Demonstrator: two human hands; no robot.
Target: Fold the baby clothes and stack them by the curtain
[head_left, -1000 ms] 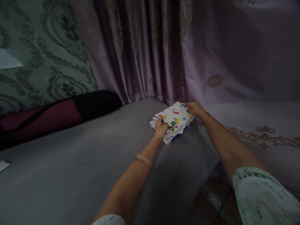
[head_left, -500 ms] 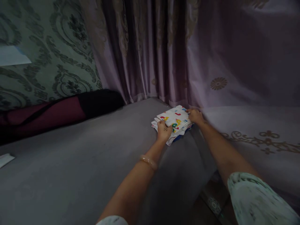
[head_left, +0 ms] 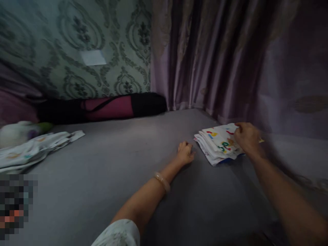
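A stack of folded white cloths (head_left: 217, 136) with colourful prints lies on the grey bed surface, some blue showing beneath it. My left hand (head_left: 186, 152) is just left of the stack, apart from it. Its fingers are loosely bent with the thumb out, and nothing is in them. Over the stack's right side is my right hand (head_left: 248, 138), fingers bent and smeared by motion. Whether it grips the cloth there cannot be made out. A pale bangle (head_left: 162, 182) circles my left wrist.
A crumpled white printed cloth (head_left: 38, 147) lies on the left, beside a pale plush-looking thing (head_left: 16, 132). A long black and maroon bag (head_left: 110, 107) rests along the patterned wall. Purple curtains (head_left: 189, 61) hang behind the stack. A pixelated patch covers the lower left.
My view has swung left, bringing the crumpled cloth into sight. My left hand has let go of the stack and moved away to its left. My right hand stays at the stack's right side.
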